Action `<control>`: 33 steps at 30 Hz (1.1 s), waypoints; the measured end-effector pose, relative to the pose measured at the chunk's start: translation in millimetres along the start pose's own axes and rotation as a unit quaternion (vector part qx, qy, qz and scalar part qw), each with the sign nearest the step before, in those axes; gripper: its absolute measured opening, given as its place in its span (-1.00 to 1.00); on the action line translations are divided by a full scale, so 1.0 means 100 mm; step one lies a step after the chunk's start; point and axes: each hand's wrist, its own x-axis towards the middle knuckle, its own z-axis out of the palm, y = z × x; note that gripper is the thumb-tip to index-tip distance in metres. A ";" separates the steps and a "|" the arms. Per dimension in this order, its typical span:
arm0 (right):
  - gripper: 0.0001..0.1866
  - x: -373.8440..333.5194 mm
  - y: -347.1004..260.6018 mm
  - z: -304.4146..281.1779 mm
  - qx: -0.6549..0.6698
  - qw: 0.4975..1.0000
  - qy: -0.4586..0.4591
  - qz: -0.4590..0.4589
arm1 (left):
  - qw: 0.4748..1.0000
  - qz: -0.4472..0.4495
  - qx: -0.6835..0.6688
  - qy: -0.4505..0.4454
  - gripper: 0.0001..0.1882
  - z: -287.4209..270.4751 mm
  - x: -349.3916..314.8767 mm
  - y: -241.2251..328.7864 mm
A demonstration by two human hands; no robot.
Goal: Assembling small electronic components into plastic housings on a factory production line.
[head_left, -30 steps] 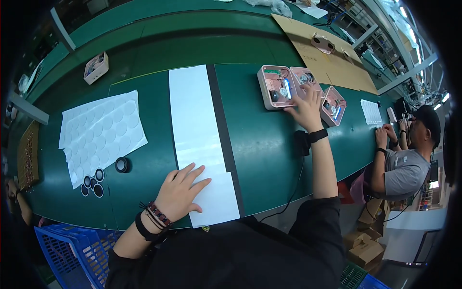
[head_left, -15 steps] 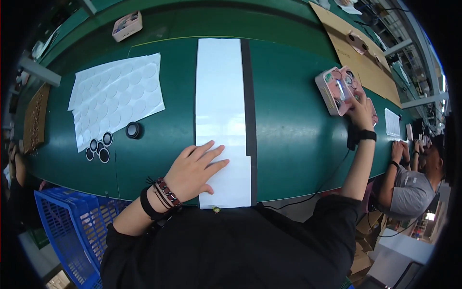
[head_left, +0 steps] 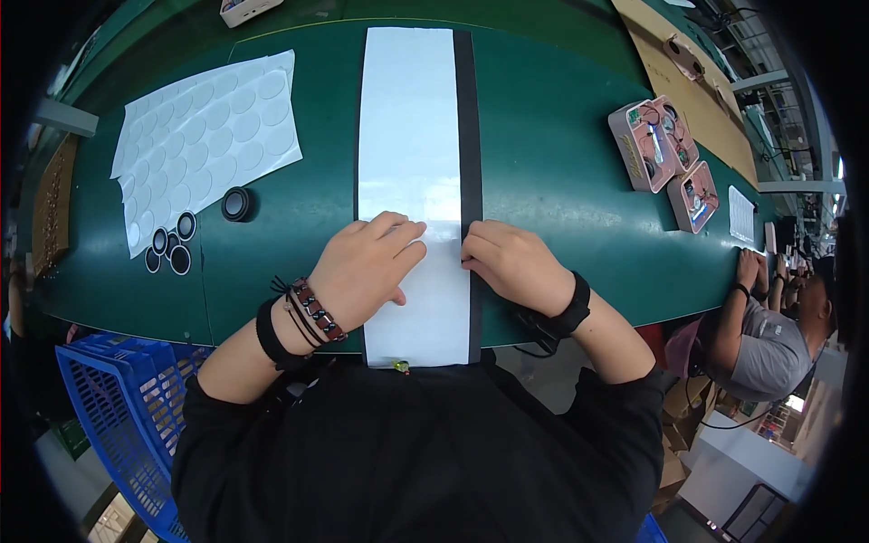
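A long white sheet [head_left: 409,127] with a dark strip along its right side runs away from me down the middle of the green table. My left hand [head_left: 367,264] rests on the sheet's left part, fingers slightly bent and thumb apart, holding nothing. At the right edge, over the dark strip [head_left: 468,136], my right hand [head_left: 518,262] has its fingertips pinched together. What they grip, if anything, is hidden. A small green-yellow item [head_left: 400,366] sits at the sheet's near end. Two open pink casings [head_left: 647,149] with wires inside stand at the right.
White sheets of round stickers [head_left: 213,136] lie at the left. Near them are several black-and-white rings [head_left: 180,261] and a stack of black rings [head_left: 237,204]. A blue crate [head_left: 118,398] stands below the table's left edge. A person in grey [head_left: 778,344] works at far right.
My right hand has left the pink casings and come to the sheet's right edge, its fingers now pinched. My left hand stays on the sheet, fingers more bent. The view has tilted slightly.
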 end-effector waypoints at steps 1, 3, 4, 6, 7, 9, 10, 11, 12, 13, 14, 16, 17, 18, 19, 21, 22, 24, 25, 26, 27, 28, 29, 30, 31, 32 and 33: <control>-0.80 0.01 -0.01 0.01 -0.032 0.999 -0.010 -0.010 | 1.000 0.001 -0.002 0.001 -0.45 0.01 0.00 -0.01; -0.82 0.05 -0.03 0.02 -0.096 0.995 -0.028 -0.031 | 1.000 0.003 0.003 0.003 -0.46 0.03 0.00 -0.01; -0.82 0.05 -0.03 0.03 -0.097 0.994 -0.028 -0.030 | 1.000 0.005 0.010 0.005 -0.46 0.03 -0.01 -0.01; -0.82 0.05 0.00 0.05 -0.089 0.995 -0.014 -0.032 | 1.000 0.008 0.017 0.007 -0.46 0.04 -0.02 -0.01; -0.81 0.06 0.02 0.05 -0.086 0.996 -0.006 -0.033 | 1.000 0.008 0.016 0.009 -0.47 0.04 -0.02 -0.01; -0.81 0.09 0.07 -0.05 -0.019 1.000 0.014 0.020 | 1.000 0.004 0.013 0.016 -0.48 0.06 -0.02 -0.01; -0.81 0.10 0.09 -0.12 0.049 0.995 0.035 0.073 | 1.000 0.003 0.014 0.018 -0.48 0.05 -0.02 -0.01; -0.80 0.11 0.10 -0.16 0.117 0.983 0.056 0.126 | 1.000 -0.006 -0.020 0.017 -0.53 0.04 -0.02 -0.02; -0.80 0.11 0.05 -0.17 0.115 0.984 0.055 0.124 | 0.998 -0.016 -0.054 0.016 -0.58 0.02 -0.02 -0.03; -0.80 0.12 -0.07 -0.18 0.038 0.990 0.102 0.087 | 0.996 -0.031 -0.088 0.016 -0.64 0.01 -0.01 -0.04; -0.80 0.12 -0.19 -0.18 -0.039 0.987 0.148 0.048 | 0.995 -0.036 -0.087 0.018 -0.64 -0.01 0.01 -0.04; -0.80 0.11 -0.38 -0.12 -0.116 0.973 0.198 0.012 | 0.912 -0.114 -0.393 0.008 -0.76 -0.10 0.06 0.00; -0.78 0.11 -0.45 -0.08 -0.148 0.966 0.211 -0.024 | 0.834 -0.148 -0.532 0.003 -0.83 -0.12 0.08 0.01; -0.77 0.12 -0.48 -0.06 -0.181 0.956 0.223 -0.060 | 0.834 -0.149 -0.531 0.004 -0.83 -0.13 0.10 0.02; -0.75 0.13 -0.49 -0.05 -0.213 0.944 0.234 -0.097 | 0.838 -0.142 -0.526 0.033 -0.85 -0.14 0.10 0.03; -0.73 0.18 -0.47 -0.08 -0.210 0.943 0.232 -0.110 | 0.844 -0.127 -0.514 0.091 -0.88 -0.15 0.11 0.05; -0.70 0.21 -0.47 -0.09 -0.208 0.943 0.228 -0.122 | 0.844 -0.129 -0.512 0.092 -0.88 -0.15 0.12 0.05; -0.68 0.26 -0.42 -0.13 -0.205 0.942 0.226 -0.139 | 0.838 -0.125 -0.521 0.100 -0.90 -0.15 0.14 0.02; -0.68 0.28 -0.38 -0.16 -0.173 0.950 0.218 -0.140 | 0.835 -0.124 -0.525 0.104 -0.91 -0.16 0.15 0.01; -0.67 0.30 -0.34 -0.19 -0.141 0.957 0.209 -0.140 | 0.837 -0.126 -0.522 0.107 -0.91 -0.18 0.16 0.00; -0.67 0.33 -0.31 -0.21 -0.109 0.964 0.200 -0.141 | 0.828 -0.125 -0.535 0.110 -0.93 -0.19 0.18 -0.01; -0.67 0.35 -0.31 -0.20 -0.108 0.963 0.201 -0.144 | 0.819 -0.124 -0.549 0.111 -0.94 -0.21 0.19 -0.02; -0.70 0.37 -0.31 -0.20 -0.062 0.969 0.215 -0.101 | 0.810 -0.123 -0.562 0.112 -0.95 -0.22 0.20 -0.03; -0.73 0.39 -0.31 -0.19 -0.015 0.972 0.227 -0.057 | 0.812 -0.124 -0.560 0.114 -0.95 -0.22 0.20 -0.05; -0.76 0.42 -0.30 -0.18 0.032 0.970 0.239 -0.013 | 0.821 -0.100 -0.549 0.120 -0.94 -0.22 0.20 -0.07; -0.76 0.44 -0.28 -0.18 0.034 0.970 0.241 -0.016 | 0.831 -0.076 -0.537 0.125 -0.93 -0.22 0.21 -0.09; -0.75 0.47 -0.25 -0.19 0.093 0.968 0.231 -0.015 | 0.839 -0.053 -0.525 0.131 -0.92 -0.24 0.22 -0.12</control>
